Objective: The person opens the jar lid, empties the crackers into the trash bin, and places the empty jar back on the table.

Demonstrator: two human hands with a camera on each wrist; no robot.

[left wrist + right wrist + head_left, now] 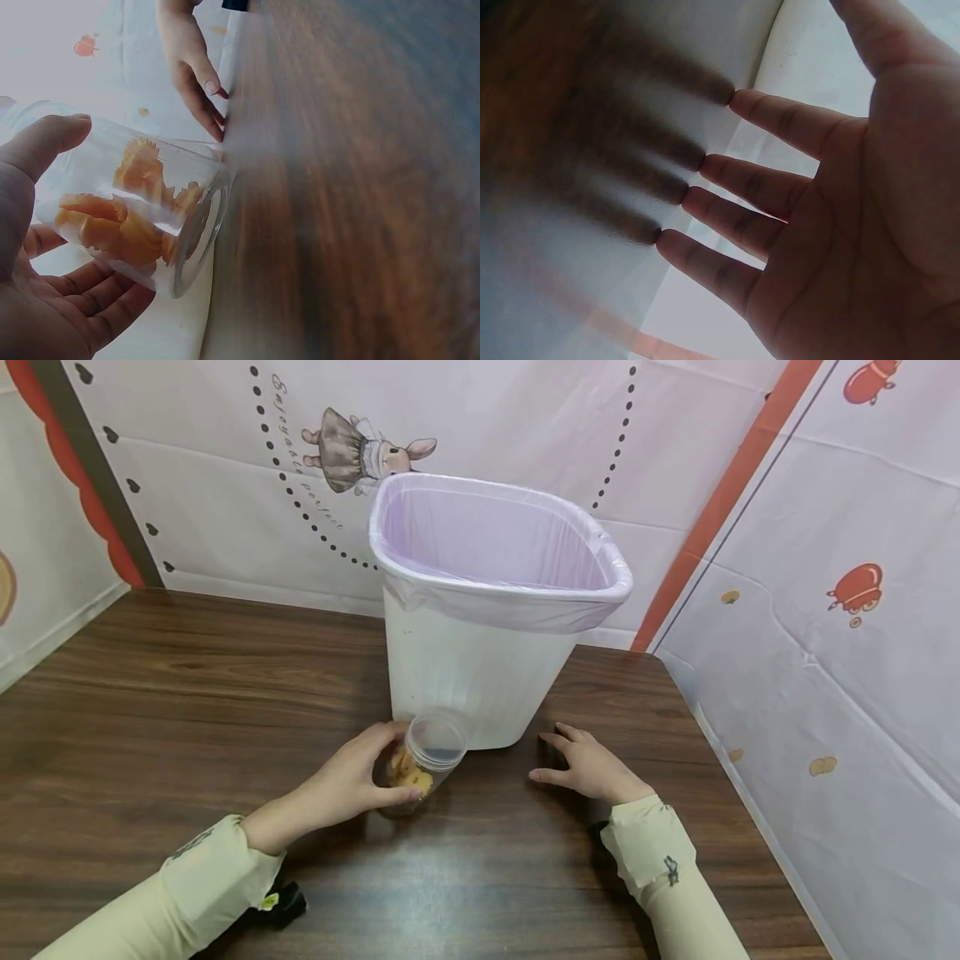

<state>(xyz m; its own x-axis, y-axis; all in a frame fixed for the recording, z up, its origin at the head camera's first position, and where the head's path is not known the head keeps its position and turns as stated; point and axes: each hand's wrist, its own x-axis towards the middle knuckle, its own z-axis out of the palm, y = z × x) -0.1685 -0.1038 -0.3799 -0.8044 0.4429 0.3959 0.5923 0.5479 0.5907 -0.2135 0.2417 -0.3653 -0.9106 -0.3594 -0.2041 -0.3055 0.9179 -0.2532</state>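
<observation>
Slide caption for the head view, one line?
Left hand holds a jar of yellow pieces by a lined bin; right hand empty.

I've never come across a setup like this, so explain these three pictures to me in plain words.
There is no machine here, just a person using two bare hands: the left hand and the right hand. The wide picture comes from a camera worn on the head, looking forward and down. The other two come from cameras on the wrists, each looking at its own hand's work. On the wood-grain table stands a white bin with a thin lilac liner folded over its rim. The left hand grips a clear jar with yellow-orange pieces inside. The right hand holds nothing.
</observation>
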